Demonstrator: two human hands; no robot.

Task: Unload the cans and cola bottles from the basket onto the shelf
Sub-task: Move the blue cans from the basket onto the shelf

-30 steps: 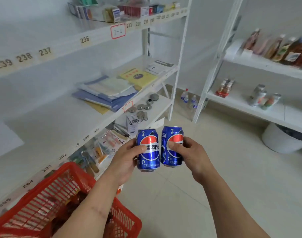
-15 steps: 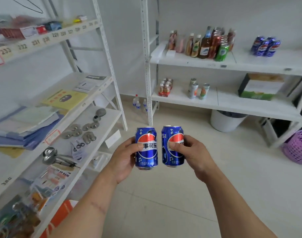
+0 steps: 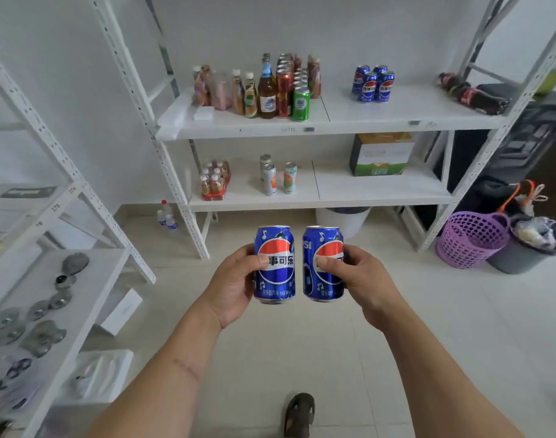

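Observation:
My left hand (image 3: 235, 281) grips a blue cola can (image 3: 274, 264), held upright in front of me. My right hand (image 3: 363, 279) grips a second blue cola can (image 3: 322, 263) beside it, the two cans slightly apart. Ahead stands the white shelf (image 3: 349, 123). On its upper board sit several blue cola cans (image 3: 373, 84) and, at the right end, dark cola bottles (image 3: 474, 94) lying down. The red basket is out of view.
Assorted bottles and cans (image 3: 270, 86) crowd the upper board's left half. The lower board holds small bottles (image 3: 215, 181), two cans (image 3: 278, 178) and a box (image 3: 380, 154). A purple basket (image 3: 470, 238) and grey bin stand at right. A side rack (image 3: 49, 298) with metal parts runs along the left.
The view has swung right, away from the side rack and red basket, and now faces the drinks shelf closer up. Both hands still hold the cans the same way.

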